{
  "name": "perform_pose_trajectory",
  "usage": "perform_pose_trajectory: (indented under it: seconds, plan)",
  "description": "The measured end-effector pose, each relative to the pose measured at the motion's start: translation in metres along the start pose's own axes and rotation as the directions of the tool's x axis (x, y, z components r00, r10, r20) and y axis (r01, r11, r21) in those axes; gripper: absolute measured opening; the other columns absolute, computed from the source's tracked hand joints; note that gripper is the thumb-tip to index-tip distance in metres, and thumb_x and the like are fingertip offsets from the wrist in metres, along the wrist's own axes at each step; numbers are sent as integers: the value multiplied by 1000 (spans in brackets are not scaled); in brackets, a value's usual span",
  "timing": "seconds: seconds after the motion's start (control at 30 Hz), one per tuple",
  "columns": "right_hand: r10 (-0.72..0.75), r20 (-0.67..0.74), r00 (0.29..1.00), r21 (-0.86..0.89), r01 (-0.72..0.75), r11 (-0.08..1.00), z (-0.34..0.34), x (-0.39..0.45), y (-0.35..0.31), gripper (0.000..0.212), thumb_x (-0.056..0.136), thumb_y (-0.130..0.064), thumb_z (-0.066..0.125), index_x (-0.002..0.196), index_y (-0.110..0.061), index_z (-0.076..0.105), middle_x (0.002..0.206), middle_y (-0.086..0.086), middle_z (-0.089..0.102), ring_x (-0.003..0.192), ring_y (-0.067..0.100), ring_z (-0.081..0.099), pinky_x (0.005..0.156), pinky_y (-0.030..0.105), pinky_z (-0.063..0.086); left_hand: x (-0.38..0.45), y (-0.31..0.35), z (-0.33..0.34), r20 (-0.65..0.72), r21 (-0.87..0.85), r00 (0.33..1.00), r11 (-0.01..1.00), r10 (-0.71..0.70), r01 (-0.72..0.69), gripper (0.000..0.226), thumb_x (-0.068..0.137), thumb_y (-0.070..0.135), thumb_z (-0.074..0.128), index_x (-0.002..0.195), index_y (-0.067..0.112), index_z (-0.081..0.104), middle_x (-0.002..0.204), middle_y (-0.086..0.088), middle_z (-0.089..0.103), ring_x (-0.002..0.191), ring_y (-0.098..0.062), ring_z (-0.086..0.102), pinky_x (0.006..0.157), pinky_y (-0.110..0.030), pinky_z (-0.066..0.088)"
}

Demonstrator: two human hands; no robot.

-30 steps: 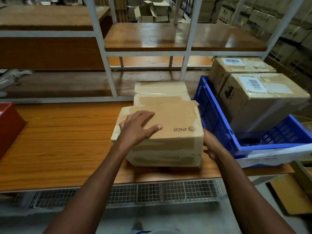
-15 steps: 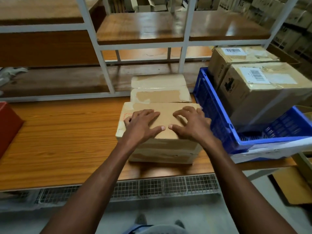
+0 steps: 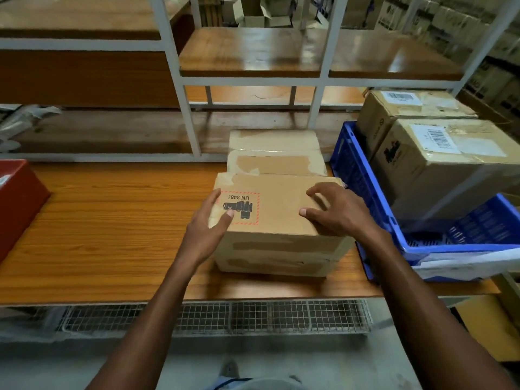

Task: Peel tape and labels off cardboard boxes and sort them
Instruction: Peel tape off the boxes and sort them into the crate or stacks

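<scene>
Left hand [image 3: 209, 226] spread, thumb on UN 3481 label [image 3: 239, 208]; right hand [image 3: 334, 213] spread flat on box [image 3: 277, 220], near tabletop [image 3: 112, 220] front edge. Risk: printed mark, picking scuffs cardboard. Behind: peeled boxes [image 3: 274, 153]; right, blue crate [image 3: 363, 192].

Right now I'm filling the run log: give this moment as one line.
left hand on box left edge, thumb on UN 3481 mark | right hand atop box | blue crate beside
</scene>
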State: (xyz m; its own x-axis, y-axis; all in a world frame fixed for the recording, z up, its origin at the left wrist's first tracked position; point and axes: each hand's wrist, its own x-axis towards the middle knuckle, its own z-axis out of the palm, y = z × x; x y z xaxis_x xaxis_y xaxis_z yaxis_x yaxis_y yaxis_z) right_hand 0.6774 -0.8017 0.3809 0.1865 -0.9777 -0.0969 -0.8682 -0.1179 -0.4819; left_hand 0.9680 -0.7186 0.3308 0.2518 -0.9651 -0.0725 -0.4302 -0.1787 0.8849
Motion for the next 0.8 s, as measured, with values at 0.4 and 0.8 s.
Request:
perform_pose_trajectory:
  seconds: [0.4,0.8]
  plan:
    - [214,31,976,159,-216,963,15,1,3,109,72,-74,77,160,-39,22,170,-5,-5,151,42,25,116,61,36,-19,6,9,96,-445,951,842,-294,306,43,94,56,64,131,34,61,116,7,74,108,-16,68,83,-48,56]
    - [310,226,923,431,-380,818,4,-22,21,144,48,-75,88,161,-43,7,159,8,28,140,36,39,105,56,42,-23,63,-19,-52,-223,997,973,56,-67,39,98,48,62,136,48,54,115,15,68,109,-13,64,83,-41,55]
